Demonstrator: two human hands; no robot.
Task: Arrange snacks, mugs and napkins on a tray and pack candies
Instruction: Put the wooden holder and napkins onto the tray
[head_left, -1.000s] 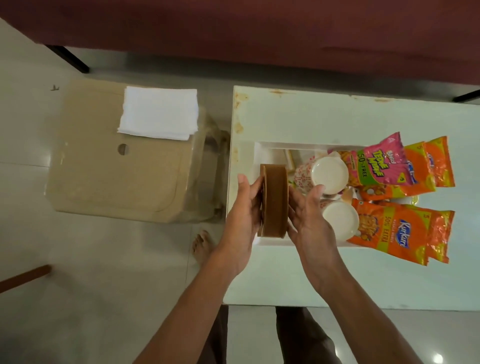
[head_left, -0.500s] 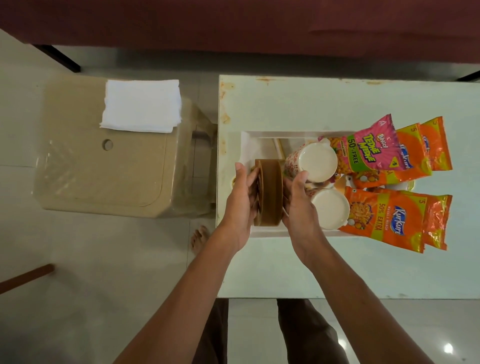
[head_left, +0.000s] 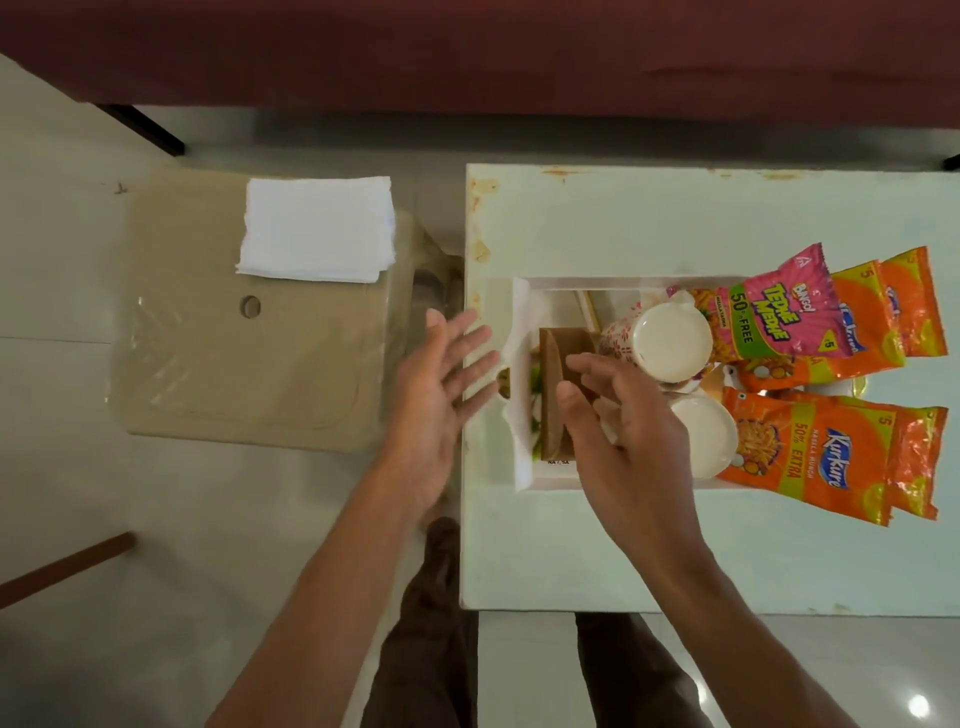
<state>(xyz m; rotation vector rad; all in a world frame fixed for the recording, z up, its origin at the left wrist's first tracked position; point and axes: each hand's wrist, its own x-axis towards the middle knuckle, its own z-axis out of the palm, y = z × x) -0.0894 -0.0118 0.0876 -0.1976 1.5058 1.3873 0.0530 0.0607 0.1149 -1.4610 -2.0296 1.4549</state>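
Your fingers (head_left: 467, 343) are spread and released on both hands, grasping nothing. The brown box (head_left: 553, 384) stands on edge in the tray's (head_left: 524, 467) left end, frame centre, between your left hand (head_left: 434, 400) and right hand (head_left: 623, 431). Left of the desk (head_left: 571, 545) edge lies open floor (head_left: 78, 649).

Bare forearms, no sleeves; dk brown trousers (head_left: 421, 639).

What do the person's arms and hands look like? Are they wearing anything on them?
Both arms are bare all the way up to the picture's edge: no sleeves show. The left hand and right hand wear no gloves, and I see no rings, watch or bracelets. Below them, dark brown trousers cover the legs.
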